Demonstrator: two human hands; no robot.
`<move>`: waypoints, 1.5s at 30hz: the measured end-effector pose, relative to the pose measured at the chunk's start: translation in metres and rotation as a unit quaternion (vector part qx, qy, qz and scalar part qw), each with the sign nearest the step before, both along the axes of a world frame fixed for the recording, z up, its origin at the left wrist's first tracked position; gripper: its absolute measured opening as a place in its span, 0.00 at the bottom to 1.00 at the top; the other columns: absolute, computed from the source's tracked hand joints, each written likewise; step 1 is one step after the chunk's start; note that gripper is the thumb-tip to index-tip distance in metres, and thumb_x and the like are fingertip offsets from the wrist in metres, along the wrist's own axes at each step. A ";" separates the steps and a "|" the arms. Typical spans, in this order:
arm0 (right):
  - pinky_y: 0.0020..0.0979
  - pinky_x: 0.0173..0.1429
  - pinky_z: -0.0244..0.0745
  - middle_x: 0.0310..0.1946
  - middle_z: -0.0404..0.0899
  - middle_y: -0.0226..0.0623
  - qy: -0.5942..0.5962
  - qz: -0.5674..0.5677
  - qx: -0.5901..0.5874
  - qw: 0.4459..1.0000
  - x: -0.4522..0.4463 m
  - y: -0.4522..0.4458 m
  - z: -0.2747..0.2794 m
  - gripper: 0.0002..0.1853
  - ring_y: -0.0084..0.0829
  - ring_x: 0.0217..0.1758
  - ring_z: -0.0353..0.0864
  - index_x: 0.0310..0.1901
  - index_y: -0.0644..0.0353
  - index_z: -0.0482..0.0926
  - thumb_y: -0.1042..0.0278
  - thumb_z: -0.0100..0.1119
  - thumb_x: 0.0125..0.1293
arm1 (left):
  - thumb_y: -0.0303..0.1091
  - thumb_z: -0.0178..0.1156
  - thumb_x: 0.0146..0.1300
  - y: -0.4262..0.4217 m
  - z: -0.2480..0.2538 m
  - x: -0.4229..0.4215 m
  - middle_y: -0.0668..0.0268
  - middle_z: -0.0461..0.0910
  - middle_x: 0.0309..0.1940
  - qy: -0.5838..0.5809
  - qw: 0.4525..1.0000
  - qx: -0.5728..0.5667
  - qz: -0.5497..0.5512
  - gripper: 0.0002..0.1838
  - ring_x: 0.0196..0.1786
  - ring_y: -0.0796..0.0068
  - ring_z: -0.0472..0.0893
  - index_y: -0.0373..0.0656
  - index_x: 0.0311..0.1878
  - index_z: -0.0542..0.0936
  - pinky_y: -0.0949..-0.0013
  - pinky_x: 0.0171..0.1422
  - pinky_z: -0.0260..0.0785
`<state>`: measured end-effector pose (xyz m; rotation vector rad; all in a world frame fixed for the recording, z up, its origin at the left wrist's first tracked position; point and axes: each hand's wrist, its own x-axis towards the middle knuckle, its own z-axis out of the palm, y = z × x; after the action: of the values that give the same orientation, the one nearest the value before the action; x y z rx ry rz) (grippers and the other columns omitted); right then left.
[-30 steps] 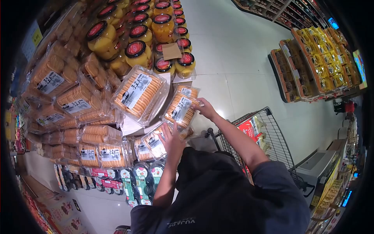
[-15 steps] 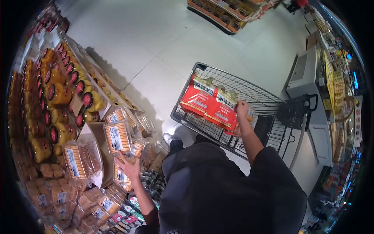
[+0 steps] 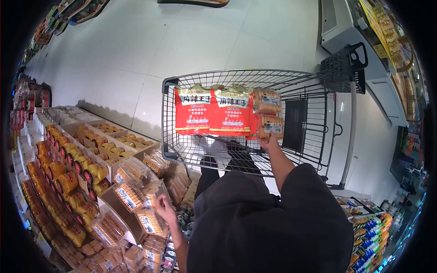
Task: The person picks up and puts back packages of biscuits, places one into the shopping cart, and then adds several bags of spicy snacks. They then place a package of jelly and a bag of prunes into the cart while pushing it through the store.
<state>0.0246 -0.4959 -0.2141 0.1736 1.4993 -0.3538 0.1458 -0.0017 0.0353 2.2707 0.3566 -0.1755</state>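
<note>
My right hand (image 3: pixel 268 143) is closed on the near edge of a clear-wrapped biscuit pack (image 3: pixel 271 127) inside the shopping cart (image 3: pixel 165 123). Directly beyond that pack lies another biscuit pack (image 3: pixel 267 101). Two red snack bags (image 3: pixel 193 113) (image 3: pixel 231 113) lie side by side to their left. Over the display at the lower left, my left hand (image 3: pixel 165 209) is loosely bent and open, holding nothing visible. It is beside stacked biscuit packs (image 3: pixel 129 195) (image 3: pixel 149 222); whether its fingertips touch them is unclear.
Rows of yellow jars (image 3: pixel 68 183) fill the display at the left. A dark basket (image 3: pixel 341 68) hangs at the cart's handle end. Colourful packages (image 3: pixel 368 239) stand at the lower right. My legs are between display and cart.
The view has swung towards the cart. My right hand has moved from the display into the cart, where biscuit packs now lie beside the red bags. My left hand remains by the display, less spread.
</note>
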 end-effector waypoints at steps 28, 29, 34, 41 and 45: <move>0.21 0.18 0.58 0.21 0.68 0.30 -0.102 0.059 -0.117 0.986 0.017 -0.019 0.037 0.19 0.24 0.15 0.60 0.36 0.56 0.72 0.47 0.53 0.55 | 0.29 0.61 0.63 -0.135 0.311 0.005 0.69 0.76 0.23 0.082 0.282 -0.882 -0.369 0.13 0.15 0.88 0.66 0.27 0.43 0.77 0.77 0.16 0.52; 0.21 0.18 0.58 0.21 0.68 0.30 -0.108 0.063 -0.124 0.984 0.021 -0.017 0.045 0.19 0.24 0.15 0.60 0.36 0.56 0.72 0.47 0.53 0.55 | 0.30 0.61 0.63 -0.127 0.313 0.001 0.69 0.75 0.23 0.095 0.288 -0.875 -0.377 0.12 0.15 0.87 0.65 0.27 0.42 0.77 0.77 0.17 0.52; 0.21 0.17 0.54 0.20 0.67 0.30 -0.090 0.168 -0.183 0.964 0.041 0.014 0.109 0.25 0.23 0.14 0.59 0.39 0.57 0.71 0.40 0.52 0.55 | 0.31 0.61 0.63 -0.109 0.310 -0.010 0.69 0.74 0.22 0.022 0.247 -0.872 -0.423 0.13 0.15 0.84 0.64 0.28 0.40 0.77 0.76 0.18 0.54; 0.20 0.18 0.58 0.21 0.70 0.29 -0.150 0.332 -0.234 0.901 0.084 0.054 0.180 0.27 0.22 0.16 0.62 0.42 0.57 0.71 0.38 0.50 0.58 | 0.33 0.61 0.62 -0.047 0.298 -0.016 0.65 0.74 0.19 -0.098 0.269 -0.868 -0.406 0.12 0.17 0.76 0.70 0.29 0.37 0.79 0.71 0.21 0.57; 0.20 0.18 0.63 0.21 0.70 0.30 -0.204 0.392 -0.252 0.861 0.125 0.087 0.208 0.21 0.22 0.15 0.66 0.41 0.56 0.71 0.45 0.58 0.60 | 0.34 0.64 0.60 0.010 0.242 -0.015 0.71 0.75 0.29 -0.084 0.558 -0.794 -0.226 0.12 0.30 0.87 0.72 0.34 0.37 0.75 0.83 0.33 0.62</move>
<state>0.1492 -0.4088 -0.0064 -0.7311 0.9046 -0.0265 0.1311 0.0087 0.2772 0.4445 -0.4366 -0.3418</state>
